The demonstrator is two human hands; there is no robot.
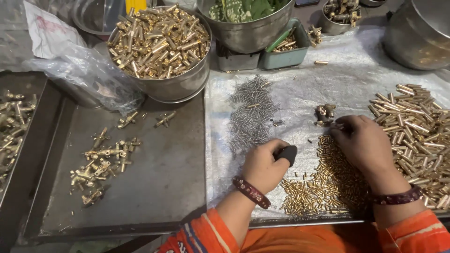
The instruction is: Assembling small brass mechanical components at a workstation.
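A black-handled tool (287, 153) is clamped in the left hand (262, 165), while the fingers of the right hand (363, 143) are closed over a small brass piece (338, 126) above the small brass pins (323, 180). Just beyond lie steel springs (251, 117) and one assembled fitting (324, 114). Leftward, finished fittings (101, 161) lie on a metal tray (164, 187); many brass tubes (417, 136) lie loose on the plastic-covered bench (356, 75), so much seems undone.

head cam | worn on person's head, above the worktable (154, 187) | looks steeply down and forward | close range, forearms enter from bottom edge | single view
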